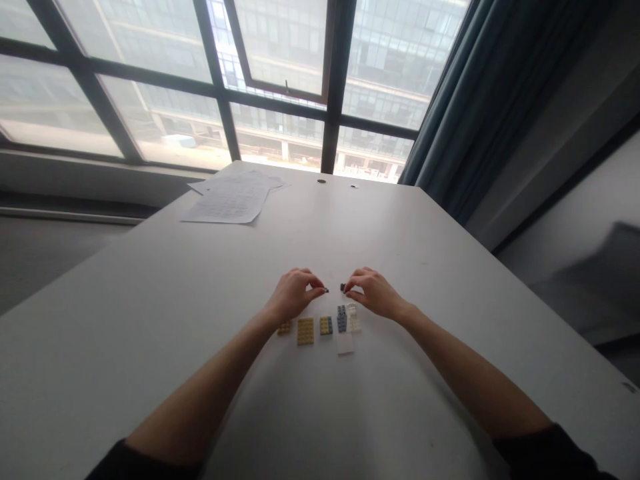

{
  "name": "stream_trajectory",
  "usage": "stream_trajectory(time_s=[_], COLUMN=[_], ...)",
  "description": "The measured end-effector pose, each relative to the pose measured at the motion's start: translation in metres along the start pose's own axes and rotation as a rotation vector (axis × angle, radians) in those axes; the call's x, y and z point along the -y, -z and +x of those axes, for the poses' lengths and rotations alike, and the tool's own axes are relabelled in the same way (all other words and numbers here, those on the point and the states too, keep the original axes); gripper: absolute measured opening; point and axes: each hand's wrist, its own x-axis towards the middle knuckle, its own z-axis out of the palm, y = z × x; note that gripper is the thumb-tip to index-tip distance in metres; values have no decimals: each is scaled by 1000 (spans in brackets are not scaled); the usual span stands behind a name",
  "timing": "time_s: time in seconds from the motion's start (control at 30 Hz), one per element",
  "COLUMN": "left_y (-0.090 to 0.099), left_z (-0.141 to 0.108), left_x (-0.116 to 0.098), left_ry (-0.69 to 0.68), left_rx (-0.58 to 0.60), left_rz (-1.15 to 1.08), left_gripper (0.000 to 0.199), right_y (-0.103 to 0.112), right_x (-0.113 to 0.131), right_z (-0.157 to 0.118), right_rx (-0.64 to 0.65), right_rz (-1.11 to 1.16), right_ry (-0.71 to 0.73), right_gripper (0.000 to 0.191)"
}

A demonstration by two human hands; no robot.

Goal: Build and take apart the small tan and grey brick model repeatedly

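My left hand [296, 292] is closed in a pinch on a small dark brick [327, 290] at its fingertips. Across a narrow gap, my right hand [373, 291] pinches another small dark brick [343, 287]. Below the hands lie toy building bricks on the white table: a tan brick [305, 331], a tan and blue-grey piece [326, 325], several blue-grey bricks [342, 323], white or clear bricks [354, 323] and a flat white tile [345, 344]. Another tan brick [285, 327] is partly hidden by my left wrist.
White table [400, 233] spreads out all around. Printed papers [235, 197] lie overlapping at its far left. Two small round holes, one a dark hole [321, 181], sit near the far edge. Behind are windows and a blue curtain [465, 120] at the right.
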Motion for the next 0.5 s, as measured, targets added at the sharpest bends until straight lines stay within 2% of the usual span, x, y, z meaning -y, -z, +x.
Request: stream_trajectory(time_s=[0.07, 0.23, 0.5], left_y=[-7, -20, -25], left_z=[1, 6, 6], left_x=[-6, -12, -8], left_ry=[-48, -105, -128], left_rx=[25, 79, 88], left_rz=[96, 259, 326], left_gripper=[11, 10, 15], right_y=[-2, -11, -17], right_x=[1, 0, -5], right_z=[-4, 0, 4], right_rx=[64, 89, 84], right_rz=[-69, -90, -60], right_ry=[36, 11, -10], right_gripper=[5, 5, 8])
